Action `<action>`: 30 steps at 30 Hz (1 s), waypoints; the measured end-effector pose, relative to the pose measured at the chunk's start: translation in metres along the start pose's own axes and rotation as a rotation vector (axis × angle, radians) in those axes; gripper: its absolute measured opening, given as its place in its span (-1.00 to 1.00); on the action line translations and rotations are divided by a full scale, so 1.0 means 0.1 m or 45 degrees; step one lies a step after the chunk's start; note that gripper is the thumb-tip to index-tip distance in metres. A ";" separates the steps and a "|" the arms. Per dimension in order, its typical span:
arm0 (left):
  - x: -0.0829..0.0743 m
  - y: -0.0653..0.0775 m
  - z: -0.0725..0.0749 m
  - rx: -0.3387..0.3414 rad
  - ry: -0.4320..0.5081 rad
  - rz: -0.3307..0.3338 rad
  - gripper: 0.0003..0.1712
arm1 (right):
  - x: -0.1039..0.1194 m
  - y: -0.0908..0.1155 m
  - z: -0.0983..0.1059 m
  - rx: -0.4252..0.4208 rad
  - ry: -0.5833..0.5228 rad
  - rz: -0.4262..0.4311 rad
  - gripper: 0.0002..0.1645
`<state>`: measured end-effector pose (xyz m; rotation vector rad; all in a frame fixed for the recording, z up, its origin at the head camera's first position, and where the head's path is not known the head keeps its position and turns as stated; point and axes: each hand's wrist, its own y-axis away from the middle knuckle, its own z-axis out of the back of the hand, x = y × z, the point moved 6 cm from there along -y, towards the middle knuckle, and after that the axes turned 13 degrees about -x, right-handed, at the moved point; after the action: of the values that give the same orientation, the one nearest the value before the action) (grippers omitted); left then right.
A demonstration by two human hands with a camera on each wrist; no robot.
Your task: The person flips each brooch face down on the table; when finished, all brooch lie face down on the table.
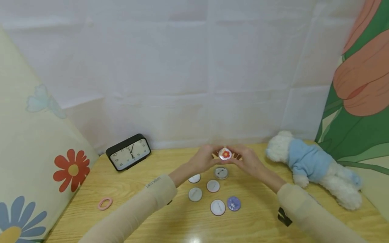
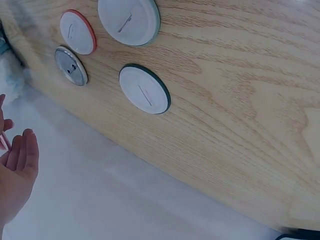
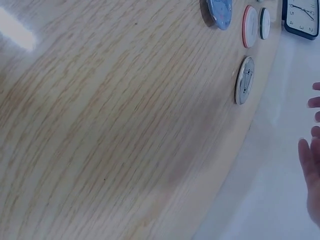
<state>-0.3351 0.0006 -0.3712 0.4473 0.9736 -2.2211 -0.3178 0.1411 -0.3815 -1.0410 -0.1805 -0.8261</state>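
Observation:
A round pin badge [image 1: 225,154] with a red flower on white is held up over the back of the table, its face towards the head camera. My left hand [image 1: 204,158] pinches its left edge and my right hand [image 1: 247,160] its right edge. Just below lies a silver-backed badge [image 1: 221,173] with its pin showing. Several more badges lie around it, among them a white-backed one [image 1: 217,207] and a purple one [image 1: 234,204] face up. In the left wrist view a thin pink edge shows at the fingers of the left hand [image 2: 20,172].
A black alarm clock [image 1: 129,152] stands at the back left of the wooden table [image 1: 170,219]. A pink ring [image 1: 105,204] lies at the front left. On the right lies a white plush toy [image 1: 313,168] in a blue top. A white cloth [image 1: 194,74] hangs behind.

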 end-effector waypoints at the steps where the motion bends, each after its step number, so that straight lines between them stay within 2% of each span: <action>1: 0.01 0.00 0.00 0.001 -0.006 0.007 -0.63 | 0.00 0.00 0.00 -0.004 0.005 0.002 -0.47; 5: 0.02 0.00 0.00 -0.019 -0.047 0.001 -0.60 | 0.00 -0.01 -0.01 -0.047 0.032 0.034 -0.48; 10: -0.01 -0.01 0.01 -0.078 -0.156 -0.049 -0.51 | 0.02 0.00 -0.02 -0.146 0.081 0.067 -0.50; 14: -0.02 0.00 0.00 -0.104 -0.154 -0.050 -0.49 | 0.04 -0.01 -0.03 -0.205 0.095 0.052 -0.68; 17: -0.03 0.02 -0.01 -0.122 -0.123 -0.037 -0.55 | 0.02 -0.01 -0.04 -0.202 0.060 -0.019 -0.80; 22: -0.04 0.03 -0.02 -0.154 -0.116 -0.056 -0.57 | -0.05 0.00 -0.05 -0.152 -0.067 -0.191 -0.75; 26: -0.07 0.02 -0.05 -0.143 -0.130 -0.099 -0.50 | -0.14 0.02 -0.05 -0.126 -0.128 -0.335 -0.73; 30: -0.10 0.04 -0.06 -0.126 -0.170 -0.129 -0.51 | -0.20 0.04 -0.04 -0.113 -0.165 -0.455 -0.72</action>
<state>-0.3249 0.0077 -0.3714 0.2056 1.0496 -2.2485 -0.3296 0.1492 -0.3959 -1.1650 -0.4526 -1.0962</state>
